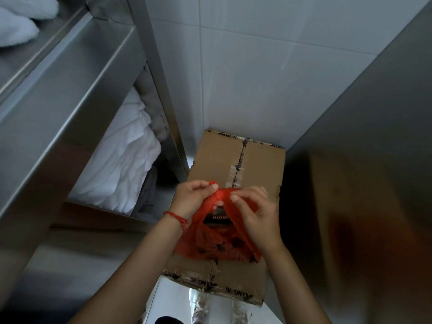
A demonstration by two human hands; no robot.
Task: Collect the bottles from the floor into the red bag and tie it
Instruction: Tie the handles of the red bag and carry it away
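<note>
Red bag (211, 244) resting on cardboard box (236, 183), handles pinched by left hand (192, 199) and right hand (253, 212), knot half-formed; thin plastic liable to tear or slip loose if pulled hard, spilling the labelled bottle (217, 217) inside

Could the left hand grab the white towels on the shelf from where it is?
Probably, but not right away. The left hand is busy pinching the red bag's handles together with the right hand. The white towels lie in the open shelf to its left, nothing blocking.
</note>
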